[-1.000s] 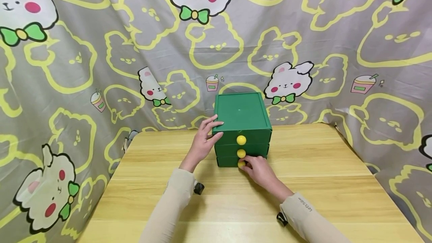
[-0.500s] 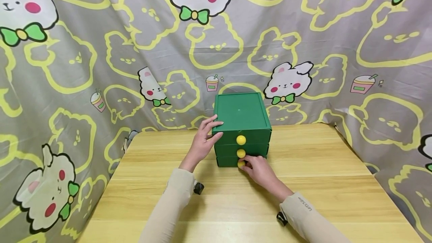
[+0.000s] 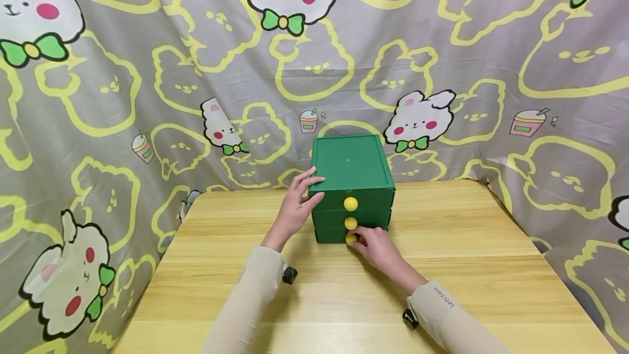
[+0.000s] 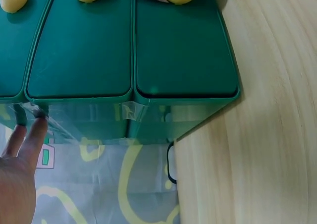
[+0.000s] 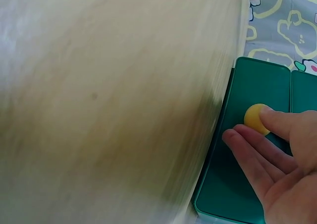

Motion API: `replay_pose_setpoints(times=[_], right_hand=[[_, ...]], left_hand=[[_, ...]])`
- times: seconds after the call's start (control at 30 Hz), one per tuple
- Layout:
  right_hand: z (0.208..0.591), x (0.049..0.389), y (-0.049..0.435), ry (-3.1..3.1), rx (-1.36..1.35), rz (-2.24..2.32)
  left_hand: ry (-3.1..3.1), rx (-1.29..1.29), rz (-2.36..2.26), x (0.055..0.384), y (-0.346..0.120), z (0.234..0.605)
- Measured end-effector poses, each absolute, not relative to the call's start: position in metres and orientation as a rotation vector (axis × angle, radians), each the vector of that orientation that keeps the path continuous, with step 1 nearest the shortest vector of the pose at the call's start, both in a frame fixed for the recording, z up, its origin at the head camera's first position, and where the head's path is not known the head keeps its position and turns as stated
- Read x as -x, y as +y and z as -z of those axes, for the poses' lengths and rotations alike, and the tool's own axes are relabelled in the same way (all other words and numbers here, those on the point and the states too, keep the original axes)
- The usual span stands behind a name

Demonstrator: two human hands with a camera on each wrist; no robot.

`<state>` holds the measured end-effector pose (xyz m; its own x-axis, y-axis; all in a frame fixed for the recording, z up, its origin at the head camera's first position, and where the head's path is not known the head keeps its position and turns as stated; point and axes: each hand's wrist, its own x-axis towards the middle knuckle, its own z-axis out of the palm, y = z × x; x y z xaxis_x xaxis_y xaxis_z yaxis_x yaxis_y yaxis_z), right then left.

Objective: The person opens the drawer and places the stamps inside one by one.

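Note:
A green three-drawer box (image 3: pixel 350 160) stands at the back of the table, each drawer front bearing a round yellow knob. The top knob (image 3: pixel 350 204) and middle knob (image 3: pixel 351 223) are untouched. All three drawers sit flush in the box. My right hand (image 3: pixel 380 247) pinches the bottom knob (image 5: pixel 254 119) between thumb and fingers. On the box's upper left edge rests my left hand (image 3: pixel 295 204), fingers spread over the top and side. The left wrist view shows its fingertips (image 4: pixel 38 122) against the box's side, where clear tape runs across the drawers.
The wooden table (image 3: pixel 324 310) extends in front of the box and to both sides. A grey curtain (image 3: pixel 314 70) with cartoon prints hangs close behind it. Small black devices show under both sleeves (image 3: pixel 257 277).

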<state>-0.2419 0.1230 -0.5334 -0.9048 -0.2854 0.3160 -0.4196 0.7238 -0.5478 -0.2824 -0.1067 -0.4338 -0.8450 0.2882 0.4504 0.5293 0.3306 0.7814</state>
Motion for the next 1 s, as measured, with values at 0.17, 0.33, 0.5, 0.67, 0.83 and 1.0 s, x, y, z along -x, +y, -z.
replay_pose_setpoints(times=[0.17,0.33,0.5,0.67,0.83,1.0], right_hand=[[0.534,0.242,0.122,-2.728,-0.561,-0.952],[0.535,0.242,0.122,-2.726,-0.557,-0.946],[0.534,0.242,0.123,-2.73,-0.569,-0.889],[0.531,0.24,0.124,-2.73,-0.627,-0.882],[0.526,0.234,0.131,-2.763,-0.701,-0.882],[0.516,0.223,0.154,-2.803,-0.748,-0.822]], left_hand=[[-2.372,0.727,1.497,0.296,-0.11,0.452],[-2.368,0.754,1.497,0.305,-0.113,0.46],[-2.37,0.78,1.471,0.306,-0.114,0.462],[-2.376,0.789,1.456,0.303,-0.115,0.465],[-2.39,0.799,1.459,0.296,-0.12,0.469],[-2.448,0.836,1.312,0.286,-0.136,0.475]])
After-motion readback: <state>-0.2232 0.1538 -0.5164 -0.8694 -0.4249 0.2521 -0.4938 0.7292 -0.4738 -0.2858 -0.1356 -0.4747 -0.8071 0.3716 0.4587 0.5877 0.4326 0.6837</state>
